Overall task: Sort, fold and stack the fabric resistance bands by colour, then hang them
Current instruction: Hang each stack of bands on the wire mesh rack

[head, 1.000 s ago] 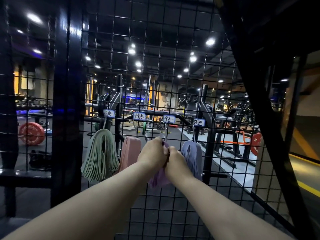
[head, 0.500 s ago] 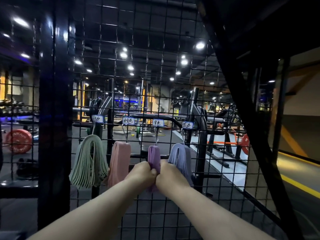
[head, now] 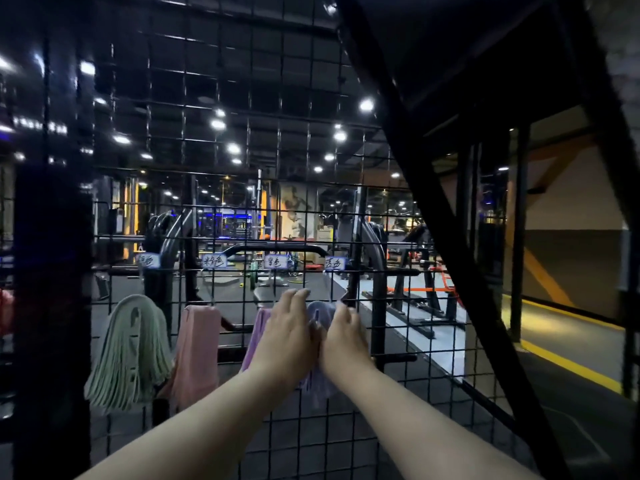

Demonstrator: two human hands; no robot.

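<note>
Both hands up at a black wire grid panel [head: 408, 328]. Left hand [head: 287, 337] has fingers [head: 297, 298] straight and released, pointing up, with the palm side toward the mesh. Right hand [head: 346, 341] sits just beside it, the two touching at the thumb side. Right fingers [head: 342, 311] are bent at the top of a pale blue-lilac bundle of folded fabric resistance bands [head: 323, 308]. Cannot tell whether they pinch it or only touch it.

That blue-lilac bundle hangs on the grid between the two sets of fingers, and its lower end shows below the wrists. Left of the left fingers, partly hidden behind that hand, hangs a purple bundle of fabric bands [head: 258, 329]. Further left of the fingers is a pink bundle of fabric bands [head: 199, 348]. Furthest left is a pale green bundle of looped fabric bands [head: 133, 355], fanned wide at the bottom.

Above the fingertips a row of small white handwritten label tags [head: 276, 262] is clipped to the mesh, one over each bundle. Writing too blurred to read. Dim gym machines and ceiling spotlights show through the grid behind the fingers.
</note>
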